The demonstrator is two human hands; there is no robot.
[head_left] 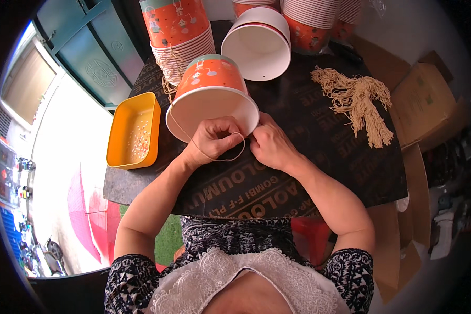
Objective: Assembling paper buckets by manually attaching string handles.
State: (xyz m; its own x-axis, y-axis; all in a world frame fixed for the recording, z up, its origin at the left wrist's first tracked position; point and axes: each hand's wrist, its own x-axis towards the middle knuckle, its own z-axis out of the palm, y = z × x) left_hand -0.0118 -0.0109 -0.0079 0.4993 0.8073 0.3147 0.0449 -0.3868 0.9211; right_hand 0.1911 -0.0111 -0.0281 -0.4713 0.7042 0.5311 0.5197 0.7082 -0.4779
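We see an orange paper bucket [210, 91] lying on its side on the dark surface [319, 157], its long axis running from the far side toward the person, the white open mouth tipped toward the camera and the base pointing away. Both hands work at the near rim of that mouth. The left hand [214, 138] has its grip curled tight, fingers pressed together and pinching a thin tan string [221, 158] that loops out below the hand and runs up along the rim on the left side. The right hand [269, 146] sits just beside it, touching the rim, fingers bent together on the string's other end; we cannot tell exactly how it pinches.

To the left, a yellow tray [133, 131] holds small pale bits. Beyond the bucket stand a stack of orange buckets [180, 36] and another bucket on its side [257, 44], mouth toward us. A bundle of tan strings [358, 102] lies to the right.
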